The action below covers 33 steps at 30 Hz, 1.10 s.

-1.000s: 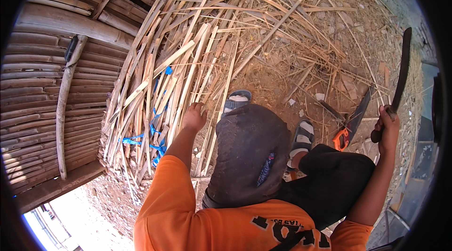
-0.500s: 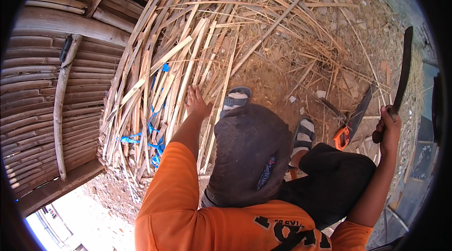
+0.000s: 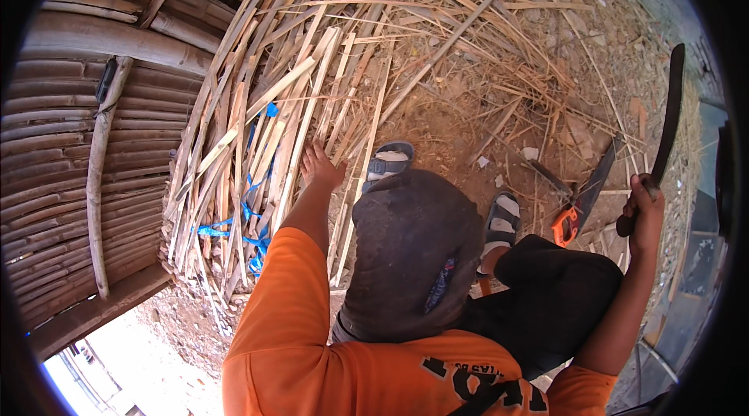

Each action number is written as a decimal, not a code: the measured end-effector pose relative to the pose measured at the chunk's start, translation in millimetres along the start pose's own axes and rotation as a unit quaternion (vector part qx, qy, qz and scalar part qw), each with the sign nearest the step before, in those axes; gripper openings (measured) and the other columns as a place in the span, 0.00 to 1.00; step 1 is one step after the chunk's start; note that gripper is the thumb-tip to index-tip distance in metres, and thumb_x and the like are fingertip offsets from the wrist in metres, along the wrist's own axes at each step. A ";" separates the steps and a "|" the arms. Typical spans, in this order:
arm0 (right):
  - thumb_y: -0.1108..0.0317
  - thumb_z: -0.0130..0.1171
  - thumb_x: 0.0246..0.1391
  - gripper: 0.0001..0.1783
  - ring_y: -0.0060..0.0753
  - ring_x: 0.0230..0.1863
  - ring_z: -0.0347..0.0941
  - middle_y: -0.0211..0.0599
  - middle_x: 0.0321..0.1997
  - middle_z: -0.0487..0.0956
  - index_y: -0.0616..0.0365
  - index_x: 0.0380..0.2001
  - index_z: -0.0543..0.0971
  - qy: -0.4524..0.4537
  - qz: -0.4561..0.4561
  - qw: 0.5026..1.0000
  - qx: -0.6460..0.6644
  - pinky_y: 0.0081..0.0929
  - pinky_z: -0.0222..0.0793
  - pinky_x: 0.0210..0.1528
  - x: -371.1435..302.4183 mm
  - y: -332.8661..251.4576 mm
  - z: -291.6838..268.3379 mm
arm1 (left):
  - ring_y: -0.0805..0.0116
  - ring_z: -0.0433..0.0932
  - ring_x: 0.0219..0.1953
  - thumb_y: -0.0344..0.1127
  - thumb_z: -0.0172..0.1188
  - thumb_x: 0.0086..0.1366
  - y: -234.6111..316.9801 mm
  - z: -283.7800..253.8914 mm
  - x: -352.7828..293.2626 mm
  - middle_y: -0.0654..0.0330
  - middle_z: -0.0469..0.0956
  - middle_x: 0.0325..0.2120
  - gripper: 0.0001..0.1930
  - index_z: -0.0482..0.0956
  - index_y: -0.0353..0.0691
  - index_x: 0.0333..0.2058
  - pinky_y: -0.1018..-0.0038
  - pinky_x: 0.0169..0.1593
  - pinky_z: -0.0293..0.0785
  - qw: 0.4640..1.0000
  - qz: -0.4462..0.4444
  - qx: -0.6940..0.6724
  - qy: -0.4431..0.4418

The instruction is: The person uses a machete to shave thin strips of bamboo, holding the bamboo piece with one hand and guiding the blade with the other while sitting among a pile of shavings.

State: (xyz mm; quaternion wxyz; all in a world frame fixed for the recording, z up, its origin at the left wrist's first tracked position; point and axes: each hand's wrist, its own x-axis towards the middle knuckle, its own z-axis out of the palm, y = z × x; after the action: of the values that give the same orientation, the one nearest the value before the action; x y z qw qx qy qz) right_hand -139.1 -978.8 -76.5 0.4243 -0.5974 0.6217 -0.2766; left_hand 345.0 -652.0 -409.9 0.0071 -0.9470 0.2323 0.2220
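Observation:
My left hand [image 3: 321, 167] is stretched over the right side of a pile of split bamboo strips [image 3: 300, 104], its fingers out and apart. The fingertips are at the strips, and nothing shows in the hand. My right hand [image 3: 646, 201] is wrapped round the handle of a machete [image 3: 669, 116], held at the far right. Its long dark blade points away from me, curving slightly. Strips of blue plastic [image 3: 257, 244] lie tangled among the bamboo, left of my left forearm.
A handsaw with an orange handle [image 3: 565, 226] lies on the ground between my right foot [image 3: 503, 221] and the machete. Thin shavings [image 3: 546, 81] litter the dirt ahead. A bamboo slat wall [image 3: 55, 182] stands at the left. My left foot [image 3: 390, 162] rests beside the strips.
My left hand has shifted slightly left along the edge of the pile. The right hand and machete have stayed in place.

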 end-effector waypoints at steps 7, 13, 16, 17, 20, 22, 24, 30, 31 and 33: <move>0.58 0.64 0.60 0.13 0.16 0.18 0.61 0.20 0.18 0.64 0.54 0.35 0.75 -0.016 0.011 1.000 -0.010 0.19 0.57 0.23 1.8 -0.4 -2.7 | 0.43 0.61 0.66 0.48 0.60 0.64 -6.6 6.1 0.2 0.44 0.60 0.66 0.38 0.54 0.45 0.68 0.46 0.66 0.61 0.994 0.052 -0.075 0.055; 0.58 0.66 0.59 0.13 0.16 0.19 0.61 0.20 0.19 0.65 0.54 0.36 0.75 -0.015 0.015 1.000 -0.018 0.19 0.57 0.23 -2.1 -5.5 3.3 | 0.42 0.67 0.63 0.52 0.62 0.62 -4.9 -7.4 14.9 0.42 0.67 0.60 0.36 0.61 0.41 0.64 0.50 0.64 0.65 0.996 0.021 -0.075 -0.031; 0.59 0.66 0.59 0.13 0.16 0.19 0.61 0.20 0.19 0.65 0.54 0.36 0.75 -0.014 0.014 1.000 -0.013 0.19 0.57 0.23 -3.3 -9.2 6.3 | 0.40 0.71 0.59 0.53 0.62 0.62 -8.9 -0.2 29.3 0.41 0.70 0.58 0.35 0.65 0.40 0.62 0.52 0.61 0.69 0.996 0.026 -0.061 -0.064; 0.58 0.66 0.59 0.13 0.16 0.19 0.61 0.20 0.19 0.65 0.54 0.36 0.75 -0.013 0.016 1.000 -0.006 0.19 0.57 0.23 -3.7 -11.4 7.9 | 0.39 0.72 0.58 0.53 0.62 0.62 -15.5 4.7 37.2 0.41 0.71 0.57 0.35 0.66 0.39 0.61 0.51 0.61 0.70 0.993 0.037 -0.078 -0.081; 0.59 0.65 0.60 0.13 0.16 0.18 0.60 0.20 0.19 0.64 0.55 0.38 0.75 -0.006 0.019 1.000 0.001 0.18 0.57 0.23 -2.9 -5.9 3.6 | 0.42 0.77 0.52 0.49 0.61 0.63 -9.2 1.8 29.0 0.43 0.75 0.53 0.29 0.68 0.42 0.59 0.52 0.56 0.74 0.995 0.040 -0.084 -0.039; 0.59 0.64 0.61 0.13 0.16 0.18 0.60 0.21 0.19 0.64 0.55 0.38 0.75 -0.009 0.018 1.000 0.004 0.18 0.57 0.22 -1.7 -3.5 2.0 | 0.44 0.77 0.52 0.46 0.60 0.65 -5.4 -4.5 16.1 0.44 0.75 0.53 0.26 0.69 0.44 0.59 0.53 0.55 0.75 0.995 -0.024 -0.083 0.051; 0.59 0.64 0.61 0.13 0.16 0.18 0.60 0.21 0.19 0.64 0.54 0.38 0.74 -0.018 0.018 1.000 0.007 0.18 0.57 0.22 0.1 -4.5 2.9 | 0.46 0.78 0.51 0.43 0.58 0.66 -21.6 7.1 22.7 0.48 0.76 0.50 0.20 0.71 0.48 0.55 0.52 0.51 0.77 0.989 -0.003 -0.073 0.132; 0.60 0.66 0.59 0.13 0.16 0.19 0.61 0.20 0.19 0.65 0.55 0.38 0.76 -0.009 0.028 1.000 0.006 0.19 0.56 0.23 -1.0 -1.6 2.1 | 0.44 0.80 0.45 0.42 0.61 0.63 -13.1 -25.4 14.0 0.50 0.76 0.48 0.17 0.72 0.48 0.49 0.51 0.47 0.77 0.981 -0.061 -0.069 0.168; 0.60 0.66 0.59 0.13 0.16 0.19 0.61 0.20 0.19 0.65 0.55 0.38 0.76 -0.011 0.025 1.000 0.005 0.19 0.56 0.23 -0.5 -2.6 2.4 | 0.46 0.81 0.43 0.44 0.64 0.62 -16.6 -26.0 16.1 0.49 0.78 0.47 0.20 0.72 0.46 0.50 0.52 0.46 0.78 0.981 -0.062 -0.076 0.170; 0.60 0.66 0.60 0.12 0.16 0.19 0.61 0.20 0.19 0.65 0.55 0.38 0.76 -0.016 0.022 1.000 0.004 0.19 0.56 0.23 0.6 -4.6 2.9 | 0.48 0.82 0.42 0.45 0.67 0.60 -37.6 -17.6 25.4 0.49 0.81 0.44 0.23 0.74 0.44 0.51 0.54 0.45 0.78 0.980 -0.009 -0.130 0.153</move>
State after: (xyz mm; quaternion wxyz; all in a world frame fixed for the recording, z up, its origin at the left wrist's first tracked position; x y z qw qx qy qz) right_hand -134.3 -979.5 -74.2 0.4424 -0.5860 0.6272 -0.2598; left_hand 389.2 -631.6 -408.1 -0.1496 -0.9646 0.1910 0.1032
